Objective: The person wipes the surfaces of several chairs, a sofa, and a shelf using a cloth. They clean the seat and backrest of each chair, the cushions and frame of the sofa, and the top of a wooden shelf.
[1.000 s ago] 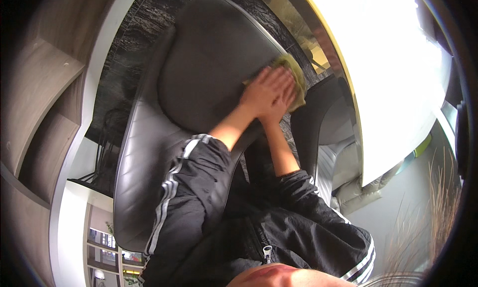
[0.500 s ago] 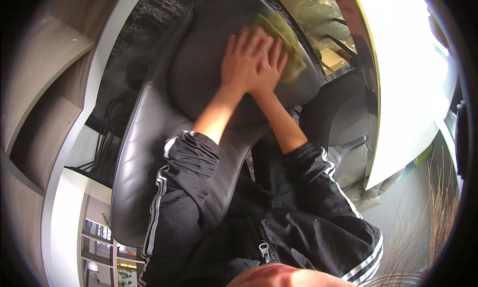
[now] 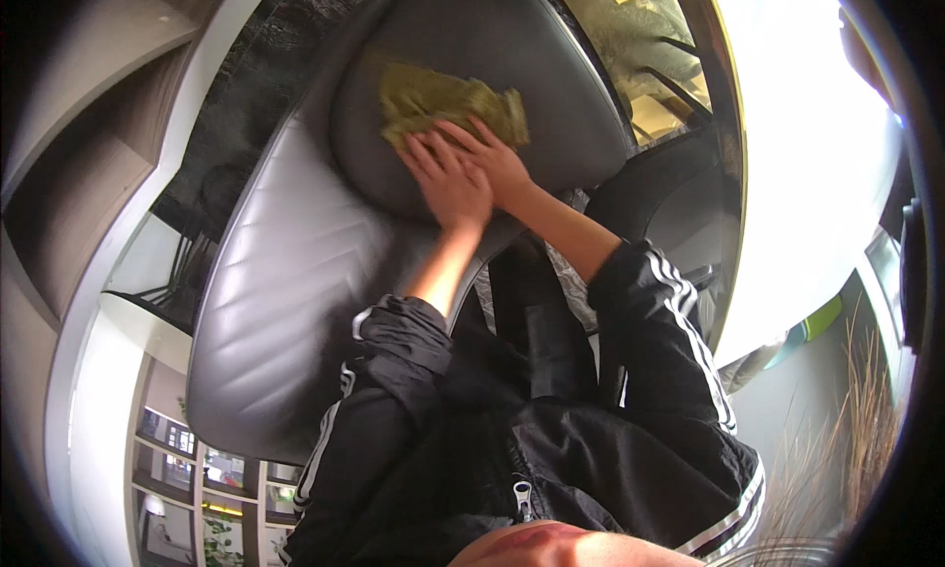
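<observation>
A crumpled olive-green cloth (image 3: pixel 443 96) lies on the smooth dark cushion (image 3: pixel 522 55) of a black leather chair, whose quilted part (image 3: pixel 266 291) extends toward the lower left. My left hand (image 3: pixel 446 180) rests on the near edge of the cloth with its fingers outstretched, slightly blurred. Just right of it and partly overlapping, my right hand (image 3: pixel 492 161) lies on the cloth with fingers spread flat. Both palms face down toward the cushion.
Curved wooden shelving (image 3: pixel 94 144) runs along the left, above dark marbled floor (image 3: pixel 246 65). A bright white curved tabletop (image 3: pixel 807 203) with gold-coloured edging fills the right, beside another black chair (image 3: pixel 660 193). Dried grasses (image 3: pixel 856 419) stand at lower right, an open shelf unit (image 3: pixel 202 498) at lower left.
The cloth and both my hands have swept leftward from the cushion's right edge to its middle. My right forearm now slants more toward the left, and the view has shifted slightly.
</observation>
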Action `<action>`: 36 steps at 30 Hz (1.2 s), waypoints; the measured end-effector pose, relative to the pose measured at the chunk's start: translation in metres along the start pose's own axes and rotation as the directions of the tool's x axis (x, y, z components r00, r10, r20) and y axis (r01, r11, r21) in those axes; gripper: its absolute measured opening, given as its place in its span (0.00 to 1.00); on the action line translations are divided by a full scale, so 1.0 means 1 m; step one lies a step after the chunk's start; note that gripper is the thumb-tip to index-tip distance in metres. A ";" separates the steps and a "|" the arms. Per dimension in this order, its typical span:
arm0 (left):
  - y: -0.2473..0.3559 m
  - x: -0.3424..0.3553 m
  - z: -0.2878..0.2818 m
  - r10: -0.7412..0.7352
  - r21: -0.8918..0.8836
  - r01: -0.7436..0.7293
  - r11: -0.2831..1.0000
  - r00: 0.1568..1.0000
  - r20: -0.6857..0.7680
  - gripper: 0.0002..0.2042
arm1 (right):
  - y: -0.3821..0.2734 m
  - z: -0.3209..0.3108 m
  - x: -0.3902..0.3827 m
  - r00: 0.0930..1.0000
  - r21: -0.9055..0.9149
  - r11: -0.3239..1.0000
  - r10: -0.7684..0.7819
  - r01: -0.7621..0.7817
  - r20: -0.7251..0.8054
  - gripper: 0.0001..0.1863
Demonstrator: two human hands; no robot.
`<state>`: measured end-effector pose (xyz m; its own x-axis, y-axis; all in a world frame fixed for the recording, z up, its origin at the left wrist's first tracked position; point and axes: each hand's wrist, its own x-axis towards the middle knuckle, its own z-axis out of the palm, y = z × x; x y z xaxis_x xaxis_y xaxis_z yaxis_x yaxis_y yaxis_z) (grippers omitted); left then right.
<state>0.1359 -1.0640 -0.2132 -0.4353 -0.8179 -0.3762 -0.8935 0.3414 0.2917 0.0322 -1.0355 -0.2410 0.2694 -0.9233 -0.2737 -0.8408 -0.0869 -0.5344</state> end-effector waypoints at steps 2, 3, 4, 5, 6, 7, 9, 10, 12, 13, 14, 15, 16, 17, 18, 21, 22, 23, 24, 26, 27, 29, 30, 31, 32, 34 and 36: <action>0.031 -0.034 0.013 -0.031 -0.052 0.036 0.998 0.996 0.083 0.34 | 0.007 0.001 -0.050 0.995 -0.100 0.995 -0.003 0.013 0.098 0.39; 0.049 -0.051 0.020 -0.072 -0.155 0.084 0.984 0.994 0.080 0.35 | 0.012 -0.003 -0.072 0.978 -0.106 0.994 -0.017 0.040 0.208 0.38; 0.067 -0.069 0.031 -0.126 -0.201 0.151 0.968 0.983 0.134 0.36 | 0.017 -0.007 -0.090 0.948 -0.110 0.992 -0.030 0.068 0.318 0.38; 0.085 -0.084 0.038 -0.173 -0.249 0.219 0.943 0.966 0.192 0.37 | 0.024 -0.007 -0.108 0.945 -0.098 0.992 -0.039 0.075 0.326 0.38; 0.100 -0.092 0.038 -0.213 -0.326 0.298 0.897 0.938 0.272 0.39 | 0.030 -0.001 -0.126 0.944 -0.084 0.993 -0.046 0.077 0.327 0.38; 0.103 -0.090 0.039 -0.217 -0.317 0.301 0.899 0.937 0.273 0.39 | 0.033 -0.002 -0.130 0.943 -0.068 0.994 -0.056 0.083 0.328 0.38; 0.104 -0.088 0.040 -0.232 -0.297 0.313 0.902 0.932 0.277 0.40 | 0.038 -0.002 -0.124 0.931 -0.043 0.995 -0.071 0.092 0.357 0.38; 0.100 -0.080 0.040 -0.230 -0.256 0.287 0.923 0.945 0.232 0.40 | 0.042 -0.003 -0.112 0.940 -0.065 0.990 -0.095 0.123 0.329 0.38; 0.085 -0.057 0.035 -0.287 -0.294 0.322 0.900 0.945 0.155 0.40 | 0.051 -0.004 -0.077 0.946 -0.118 0.972 -0.163 0.203 0.279 0.37; 0.075 -0.040 0.028 -0.315 -0.313 0.336 0.888 0.942 0.118 0.39 | 0.053 -0.009 -0.049 0.945 -0.155 0.957 -0.198 0.243 0.261 0.36; 0.064 -0.020 0.020 -0.325 -0.319 0.328 0.889 0.943 0.064 0.39 | 0.053 -0.016 -0.022 0.944 -0.194 0.943 -0.222 0.271 0.243 0.35; 0.048 0.002 0.012 -0.345 -0.318 0.328 0.890 0.939 0.004 0.38 | 0.049 -0.021 0.007 0.946 -0.241 0.929 -0.226 0.281 0.233 0.35; 0.028 0.023 0.005 -0.369 -0.314 0.338 0.887 0.928 -0.046 0.37 | 0.040 -0.027 0.036 0.947 -0.284 0.914 -0.231 0.290 0.223 0.34; 0.006 0.040 0.000 -0.397 -0.304 0.353 0.885 0.913 -0.096 0.37 | 0.029 -0.034 0.067 0.955 -0.250 0.928 -0.235 0.276 0.181 0.33; -0.016 0.052 -0.007 -0.419 -0.308 0.369 0.877 0.901 -0.114 0.36 | 0.015 -0.037 0.091 0.963 -0.219 0.941 -0.230 0.256 0.141 0.33; -0.054 0.065 -0.022 -0.443 -0.341 0.379 0.860 0.887 -0.131 0.35 | -0.017 -0.023 0.130 0.983 -0.385 0.905 -0.176 0.180 0.046 0.33; -0.061 0.060 -0.023 -0.440 -0.350 0.378 0.857 0.891 -0.116 0.35 | -0.022 -0.019 0.130 0.988 -0.337 0.929 -0.155 0.152 0.018 0.32; -0.066 0.055 -0.024 -0.435 -0.360 0.374 0.855 0.895 -0.101 0.35 | -0.028 -0.015 0.129 0.991 -0.289 0.949 -0.132 0.124 -0.009 0.32; -0.070 0.047 -0.018 -0.428 -0.326 0.365 0.872 0.892 -0.145 0.35 | -0.036 -0.008 0.126 0.993 -0.237 0.966 -0.110 0.099 -0.033 0.32; -0.068 0.030 -0.009 -0.546 -0.362 0.475 0.802 0.829 -0.124 0.35 | -0.052 0.008 0.115 0.978 -0.249 0.946 -0.196 0.207 0.069 0.33; -0.066 0.022 -0.001 -0.599 -0.384 0.522 0.762 0.793 -0.112 0.35 | -0.057 0.016 0.109 0.964 -0.257 0.931 -0.235 0.259 0.121 0.33; -0.065 0.001 0.011 -0.726 -0.482 0.620 0.620 0.686 -0.052 0.35 | -0.065 0.018 0.099 0.944 -0.154 0.933 -0.315 0.327 0.095 0.32; -0.062 -0.006 0.013 -0.755 -0.535 0.637 0.556 0.656 -0.003 0.35 | -0.064 0.024 0.092 0.937 -0.114 0.932 -0.333 0.343 0.102 0.32; -0.061 -0.015 0.016 -0.783 -0.578 0.658 0.483 0.619 0.051 0.35 | -0.066 0.030 0.085 0.928 -0.065 0.929 -0.356 0.365 0.111 0.32; -0.059 -0.024 0.019 -0.805 -0.544 0.718 0.435 0.580 0.123 0.35 | -0.068 0.036 0.076 0.924 -0.106 0.921 -0.363 0.376 0.123 0.30; -0.057 -0.041 0.030 -0.838 -0.478 0.811 0.338 0.490 0.239 0.35 | -0.075 0.038 0.053 0.884 -0.152 0.875 -0.435 0.460 0.172 0.31; -0.046 -0.055 0.046 -0.846 -0.390 0.893 0.224 0.377 0.377 0.36 | -0.069 0.047 0.023 0.865 -0.030 0.883 -0.450 0.468 0.224 0.29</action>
<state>0.1961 -1.0137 -0.2464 0.5503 -0.4224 -0.7202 -0.5460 -0.8347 0.0723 0.1183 -1.0332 -0.2475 0.7164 -0.6754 -0.1751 -0.6308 -0.5198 -0.5761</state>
